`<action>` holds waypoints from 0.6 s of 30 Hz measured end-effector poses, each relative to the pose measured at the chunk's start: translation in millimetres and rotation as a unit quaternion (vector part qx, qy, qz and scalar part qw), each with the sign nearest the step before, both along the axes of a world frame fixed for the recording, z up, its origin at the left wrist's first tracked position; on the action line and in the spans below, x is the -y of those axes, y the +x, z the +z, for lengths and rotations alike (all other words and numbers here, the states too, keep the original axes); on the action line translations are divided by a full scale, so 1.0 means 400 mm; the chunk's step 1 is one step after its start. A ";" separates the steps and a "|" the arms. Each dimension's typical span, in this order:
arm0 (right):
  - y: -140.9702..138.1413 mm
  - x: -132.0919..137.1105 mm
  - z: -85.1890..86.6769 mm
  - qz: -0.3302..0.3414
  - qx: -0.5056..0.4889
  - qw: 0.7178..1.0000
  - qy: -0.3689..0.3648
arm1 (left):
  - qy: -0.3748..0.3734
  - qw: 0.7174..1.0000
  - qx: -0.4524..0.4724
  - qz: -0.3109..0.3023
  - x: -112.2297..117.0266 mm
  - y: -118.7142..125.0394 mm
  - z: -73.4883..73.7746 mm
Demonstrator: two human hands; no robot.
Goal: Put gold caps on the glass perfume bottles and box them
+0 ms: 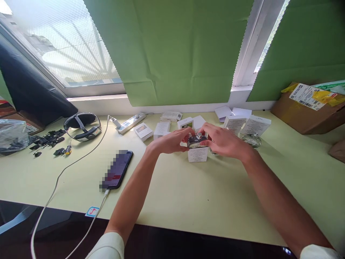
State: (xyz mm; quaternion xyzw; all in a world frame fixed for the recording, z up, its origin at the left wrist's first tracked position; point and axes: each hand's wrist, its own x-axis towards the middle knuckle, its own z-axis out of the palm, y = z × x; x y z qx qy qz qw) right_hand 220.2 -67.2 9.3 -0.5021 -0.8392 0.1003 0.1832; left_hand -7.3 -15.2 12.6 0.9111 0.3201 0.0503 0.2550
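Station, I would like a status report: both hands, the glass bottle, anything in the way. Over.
Left hand and right hand both gripping glass bottle. Printed white box just below it, contact unclear. Another bottle to the right, outside the grip.

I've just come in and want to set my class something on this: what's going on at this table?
A person grips a glass bottle between their left hand and right hand, right by a small white box; whether it is partly inside is unclear. Another bottle sits to the right, near more white boxes. A phone lies to the left.
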 end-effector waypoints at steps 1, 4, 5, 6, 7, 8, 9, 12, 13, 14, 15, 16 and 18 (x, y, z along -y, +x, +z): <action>0.000 -0.003 -0.002 0.003 -0.007 1.000 -0.007 | 0.004 1.000 -0.002 -0.001 0.000 0.001 0.001; -0.001 -0.011 -0.009 -0.005 -0.027 0.999 -0.023 | 0.015 1.000 -0.011 -0.002 0.001 0.004 0.003; 0.000 -0.013 -0.011 -0.012 -0.030 0.999 -0.028 | 0.017 1.000 -0.013 -0.004 0.001 0.004 0.004; 0.000 -0.016 -0.013 -0.018 -0.030 0.999 -0.035 | 0.017 1.000 -0.013 -0.006 0.001 0.005 0.005; 0.001 -0.018 -0.014 -0.022 -0.028 0.998 -0.043 | 0.015 1.000 -0.011 -0.008 0.001 0.005 0.005; 0.002 -0.021 -0.015 -0.025 -0.026 0.998 -0.050 | 0.012 1.000 -0.008 -0.009 0.001 0.005 0.005; 0.004 -0.023 -0.016 -0.026 -0.025 0.998 -0.055 | 0.009 1.000 -0.004 -0.009 0.001 0.004 0.004; 0.006 -0.029 -0.021 -0.021 -0.024 0.998 -0.059 | 0.002 1.000 0.005 -0.010 -0.001 0.002 -0.002; 0.007 -0.030 -0.024 -0.018 -0.026 0.998 -0.059 | -0.001 1.000 0.007 -0.012 -0.002 0.002 -0.005; 0.007 -0.031 -0.027 -0.013 -0.031 0.998 -0.062 | -0.004 1.000 0.009 -0.014 -0.003 0.001 -0.007; 0.007 -0.033 -0.030 -0.006 -0.038 0.997 -0.066 | -0.007 1.000 0.011 -0.016 -0.003 0.001 -0.008; 0.007 -0.034 -0.033 0.002 -0.046 0.996 -0.072 | -0.009 1.000 0.013 -0.016 -0.003 0.001 -0.009; 0.006 -0.038 -0.037 0.014 -0.061 0.995 -0.083 | -0.010 1.000 0.015 -0.014 -0.001 0.002 -0.008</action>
